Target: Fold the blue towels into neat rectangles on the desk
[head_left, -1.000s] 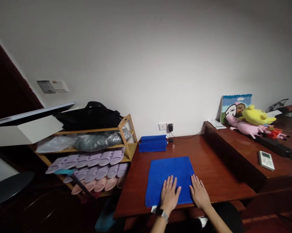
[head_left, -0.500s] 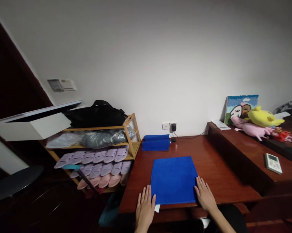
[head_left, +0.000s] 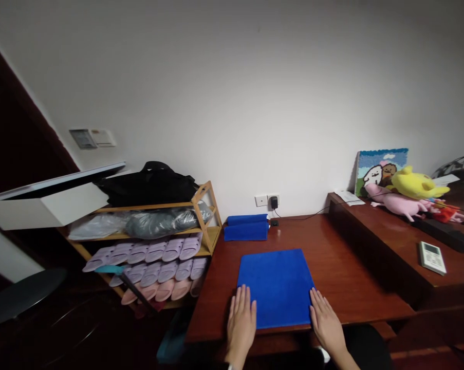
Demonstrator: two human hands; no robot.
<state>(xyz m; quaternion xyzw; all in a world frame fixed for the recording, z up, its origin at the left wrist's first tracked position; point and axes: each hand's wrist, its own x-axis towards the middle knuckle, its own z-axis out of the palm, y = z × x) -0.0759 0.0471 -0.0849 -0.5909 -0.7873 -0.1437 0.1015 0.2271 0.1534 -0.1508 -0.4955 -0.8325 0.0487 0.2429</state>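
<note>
A blue cloth point(head_left: 276, 288) lies spread flat on the reddish-brown wooden table point(head_left: 339, 272), its near edge close to the table's front. My left hand point(head_left: 241, 318) rests with fingers stretched out over the cloth's near left corner, hiding that corner. On the opposite side, my right hand point(head_left: 326, 318) lies flat with its fingertips at the cloth's right edge. Neither hand grips anything. Toward the wall sit folded blue cloths point(head_left: 246, 230) at the table's back left.
A wooden rack point(head_left: 208, 226) left of the table bears slippers point(head_left: 172, 250), plastic-wrapped items and a black bag point(head_left: 149, 185). On the raised ledge at right are plush toys point(head_left: 416, 183) and a white remote point(head_left: 432, 258). A black plug point(head_left: 274, 203) sits in the wall socket.
My left hand has moved right, from beside the cloth onto its near left corner. A white tag that showed there is now hidden. My right hand has shifted slightly down the right edge.
</note>
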